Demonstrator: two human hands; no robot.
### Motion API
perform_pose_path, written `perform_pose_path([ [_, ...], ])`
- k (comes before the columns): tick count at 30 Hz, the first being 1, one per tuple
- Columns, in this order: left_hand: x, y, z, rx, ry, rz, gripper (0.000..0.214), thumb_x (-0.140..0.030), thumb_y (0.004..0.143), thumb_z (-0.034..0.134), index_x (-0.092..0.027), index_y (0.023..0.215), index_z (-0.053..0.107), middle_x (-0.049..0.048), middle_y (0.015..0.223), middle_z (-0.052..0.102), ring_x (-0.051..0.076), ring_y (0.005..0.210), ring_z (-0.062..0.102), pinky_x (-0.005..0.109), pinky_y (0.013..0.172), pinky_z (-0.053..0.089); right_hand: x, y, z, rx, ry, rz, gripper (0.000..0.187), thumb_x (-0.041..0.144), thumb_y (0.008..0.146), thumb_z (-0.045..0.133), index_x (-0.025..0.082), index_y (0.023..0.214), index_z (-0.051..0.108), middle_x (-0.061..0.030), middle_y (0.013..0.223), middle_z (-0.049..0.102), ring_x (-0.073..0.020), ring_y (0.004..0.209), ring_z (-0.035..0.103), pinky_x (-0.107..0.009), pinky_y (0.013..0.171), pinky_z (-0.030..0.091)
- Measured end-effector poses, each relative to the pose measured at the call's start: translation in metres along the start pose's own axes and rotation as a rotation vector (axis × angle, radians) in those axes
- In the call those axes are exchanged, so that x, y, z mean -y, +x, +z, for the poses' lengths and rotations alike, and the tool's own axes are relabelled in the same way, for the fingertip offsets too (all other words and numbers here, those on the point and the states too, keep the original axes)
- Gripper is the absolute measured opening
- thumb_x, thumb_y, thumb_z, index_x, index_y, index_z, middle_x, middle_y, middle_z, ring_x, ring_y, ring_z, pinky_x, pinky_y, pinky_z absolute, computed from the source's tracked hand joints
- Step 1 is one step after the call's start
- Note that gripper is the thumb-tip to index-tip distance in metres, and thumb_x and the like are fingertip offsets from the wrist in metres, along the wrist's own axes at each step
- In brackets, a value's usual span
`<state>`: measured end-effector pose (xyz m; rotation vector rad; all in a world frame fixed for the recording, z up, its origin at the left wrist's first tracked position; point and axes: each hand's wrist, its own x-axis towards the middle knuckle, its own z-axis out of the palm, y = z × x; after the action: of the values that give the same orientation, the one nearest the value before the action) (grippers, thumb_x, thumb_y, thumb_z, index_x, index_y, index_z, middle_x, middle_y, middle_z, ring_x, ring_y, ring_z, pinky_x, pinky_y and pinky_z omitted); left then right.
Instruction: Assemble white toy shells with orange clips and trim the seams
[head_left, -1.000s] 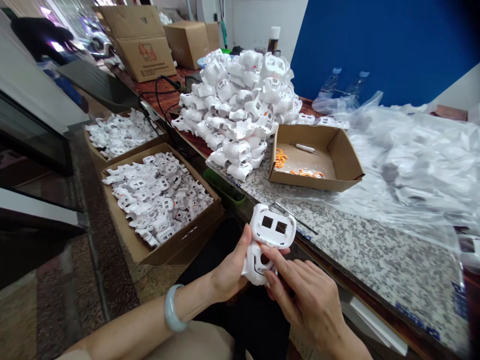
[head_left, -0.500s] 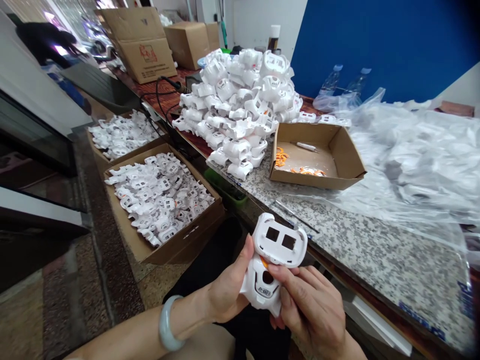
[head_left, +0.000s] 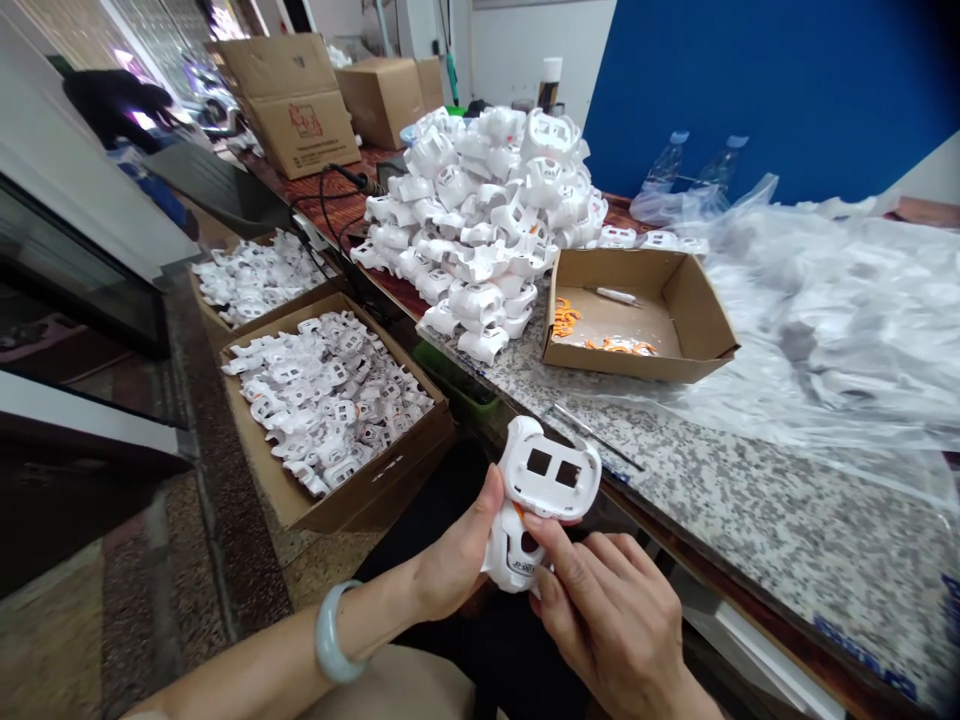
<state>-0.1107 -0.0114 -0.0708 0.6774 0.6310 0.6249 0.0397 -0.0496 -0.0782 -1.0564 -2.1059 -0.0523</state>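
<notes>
Holding: we grasp a white plastic part [head_left: 544, 475] in our left hand [head_left: 457, 545], thumb in front and fingers behind. The part is up in the air at 12 o'clock, close to us, and this firm hold seems to keep it steady.

Right hand: our right hand [head_left: 611, 625] is curled, with its fingertips [head_left: 531, 524] on the edge of the part. We cannot tell how hard they press. They seem free to work because the other hand does the holding.

Left wrist: a pale green bangle [head_left: 328, 632] sits here.

Low boxes: at 10 o'clock, a cardboard box [head_left: 379, 490] and another cardboard box [head_left: 225, 310] hold many white parts, low down, perhaps for easy reach.

Counter: a speckled stone counter [head_left: 757, 530] runs from 12 to 3 o'clock. A big pile of white parts [head_left: 480, 215] stands on it at 12 o'clock. A cardboard tray [head_left: 637, 365] with orange bits [head_left: 566, 318] sits at 1 o'clock, perhaps to keep them apart. A clear plastic bag [head_left: 832, 320] lies at 2 o'clock.
</notes>
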Motion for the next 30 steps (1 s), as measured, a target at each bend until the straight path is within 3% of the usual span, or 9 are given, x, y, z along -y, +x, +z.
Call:
perform_pose_path([
  [3, 0.002, -0.003, 0.000, -0.093, 0.039, 0.007, 0.082, -0.074, 0.079, 0.029, -0.009, 0.119, 0.059, 0.0146, 0.095, 0.067, 0.019, 0.078, 0.060, 0.027, 0.071, 0.044, 0.002, 0.003, -0.002, 0.015, -0.100, -0.035, 0.034, 0.015, 0.086, 0.054, 0.003, 0.118, 0.054, -0.0010, 0.061, 0.058, -0.0122, 0.055, 0.045, -0.030, 0.058, 0.032],
  [7, 0.007, 0.001, -0.001, -0.104, 0.030, 0.017, 0.080, -0.074, 0.080, 0.028, -0.010, 0.117, 0.059, 0.0112, 0.080, 0.066, 0.015, 0.060, 0.056, 0.026, 0.058, 0.044, -0.004, 0.003, -0.004, 0.080, -0.163, -0.035, 0.028, 0.016, 0.088, 0.053, 0.007, 0.114, 0.058, 0.0019, 0.055, 0.053, -0.0113, 0.053, 0.043, -0.029, 0.057, 0.031],
  [11, 0.007, 0.006, -0.003, -0.083, -0.011, 0.054, 0.081, -0.074, 0.081, 0.024, -0.008, 0.103, 0.064, 0.0090, 0.066, 0.062, 0.015, 0.055, 0.057, 0.026, 0.054, 0.046, -0.011, 0.000, -0.002, 0.161, 0.149, 0.106, 0.036, 0.014, 0.092, 0.041, 0.014, 0.128, 0.048, 0.0023, 0.062, 0.056, -0.0104, 0.056, 0.049, -0.026, 0.057, 0.036],
  [15, 0.003, 0.006, -0.007, -0.072, -0.038, 0.033, 0.080, -0.077, 0.077, 0.029, -0.009, 0.102, 0.063, 0.0072, 0.075, 0.061, 0.017, 0.054, 0.061, 0.028, 0.054, 0.049, -0.012, -0.001, -0.005, -0.049, 0.421, 0.213, 0.049, 0.004, 0.087, 0.043, 0.019, 0.134, 0.041, 0.0021, 0.070, 0.060, -0.0082, 0.057, 0.053, -0.024, 0.056, 0.040],
  [17, 0.002, 0.005, -0.009, -0.070, -0.032, 0.020, 0.081, -0.078, 0.075, 0.032, -0.010, 0.105, 0.062, 0.0068, 0.078, 0.061, 0.017, 0.053, 0.062, 0.028, 0.053, 0.049, -0.013, -0.001, -0.009, -0.083, 0.377, 0.193, 0.049, 0.002, 0.085, 0.046, 0.018, 0.132, 0.045, 0.0012, 0.072, 0.060, -0.0082, 0.055, 0.051, -0.024, 0.054, 0.038],
  [25, 0.004, 0.002, -0.006, -0.006, 0.017, 0.019, 0.084, -0.074, 0.081, 0.022, -0.005, 0.102, 0.065, 0.0098, 0.061, 0.063, 0.016, 0.053, 0.056, 0.026, 0.054, 0.045, -0.012, -0.006, -0.005, 0.103, 0.127, 0.059, 0.041, 0.012, 0.086, 0.050, 0.013, 0.127, 0.049, 0.0030, 0.062, 0.055, -0.0096, 0.054, 0.046, -0.027, 0.055, 0.032],
  [30, 0.006, -0.004, -0.002, 0.031, -0.001, -0.035, 0.086, -0.076, 0.080, 0.022, -0.005, 0.102, 0.065, 0.0103, 0.061, 0.064, 0.015, 0.051, 0.057, 0.023, 0.050, 0.044, -0.015, -0.009, 0.001, 0.034, 0.062, -0.014, 0.037, 0.012, 0.085, 0.049, 0.013, 0.122, 0.052, 0.0031, 0.057, 0.052, -0.0105, 0.050, 0.040, -0.028, 0.052, 0.027],
])
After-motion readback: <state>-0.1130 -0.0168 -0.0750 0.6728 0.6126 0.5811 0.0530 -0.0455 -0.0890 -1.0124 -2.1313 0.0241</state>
